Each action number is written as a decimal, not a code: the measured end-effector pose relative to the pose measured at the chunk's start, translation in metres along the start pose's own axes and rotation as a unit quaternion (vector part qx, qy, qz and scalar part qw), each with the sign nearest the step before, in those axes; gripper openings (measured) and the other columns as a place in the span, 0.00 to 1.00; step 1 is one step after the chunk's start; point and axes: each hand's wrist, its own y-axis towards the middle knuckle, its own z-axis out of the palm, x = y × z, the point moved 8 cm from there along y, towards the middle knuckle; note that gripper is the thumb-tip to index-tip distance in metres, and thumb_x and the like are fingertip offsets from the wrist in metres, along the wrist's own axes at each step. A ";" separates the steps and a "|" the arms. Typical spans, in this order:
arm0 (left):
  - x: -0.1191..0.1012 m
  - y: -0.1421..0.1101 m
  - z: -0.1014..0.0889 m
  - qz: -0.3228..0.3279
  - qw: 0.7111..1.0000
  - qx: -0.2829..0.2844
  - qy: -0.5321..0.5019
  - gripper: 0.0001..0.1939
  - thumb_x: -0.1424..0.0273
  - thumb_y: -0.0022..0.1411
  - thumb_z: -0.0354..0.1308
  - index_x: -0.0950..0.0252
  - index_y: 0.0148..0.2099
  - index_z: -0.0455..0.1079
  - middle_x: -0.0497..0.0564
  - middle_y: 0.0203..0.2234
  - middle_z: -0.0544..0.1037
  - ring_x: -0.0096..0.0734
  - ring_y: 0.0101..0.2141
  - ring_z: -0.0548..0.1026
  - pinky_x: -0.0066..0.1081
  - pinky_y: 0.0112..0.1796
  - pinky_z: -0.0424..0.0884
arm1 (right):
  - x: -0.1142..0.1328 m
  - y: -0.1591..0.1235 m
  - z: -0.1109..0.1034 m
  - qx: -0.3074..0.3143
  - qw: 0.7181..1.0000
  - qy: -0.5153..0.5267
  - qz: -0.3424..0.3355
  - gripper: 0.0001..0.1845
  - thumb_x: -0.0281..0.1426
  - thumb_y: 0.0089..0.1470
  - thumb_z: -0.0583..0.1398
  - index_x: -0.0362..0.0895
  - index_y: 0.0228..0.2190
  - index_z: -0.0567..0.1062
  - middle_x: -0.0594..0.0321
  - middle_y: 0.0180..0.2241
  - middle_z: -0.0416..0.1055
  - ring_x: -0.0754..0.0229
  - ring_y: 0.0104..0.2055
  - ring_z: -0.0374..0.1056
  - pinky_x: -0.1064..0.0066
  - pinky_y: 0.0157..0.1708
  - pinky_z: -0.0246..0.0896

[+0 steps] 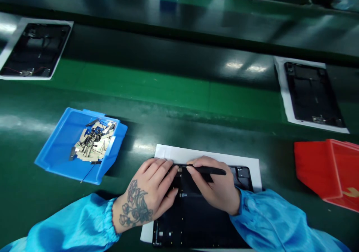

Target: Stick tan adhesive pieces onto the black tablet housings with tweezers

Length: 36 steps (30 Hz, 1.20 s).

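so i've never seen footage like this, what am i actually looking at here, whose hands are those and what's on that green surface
This is one view from a camera worn on a person's head, looking down at their own hands. The left hand, tattooed at the wrist, rests on a black panel lying on a white sheet. The right hand holds a slim black tool, its tip near the left fingers. The surface is a green workbench. On it are a blue plastic tray of small strips and parts, a red tray, and two more black panels on white sheets.
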 end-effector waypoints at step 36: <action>-0.005 -0.010 -0.009 0.031 0.997 -0.023 -0.067 0.11 0.76 0.58 0.56 0.73 0.43 0.72 0.54 0.24 0.72 0.34 0.26 0.66 0.35 0.25 0.59 | 0.015 0.005 0.008 0.106 0.985 0.084 -0.108 0.09 0.21 0.54 0.60 0.43 0.38 0.76 0.58 0.41 0.77 0.61 0.39 0.74 0.70 0.40 0.70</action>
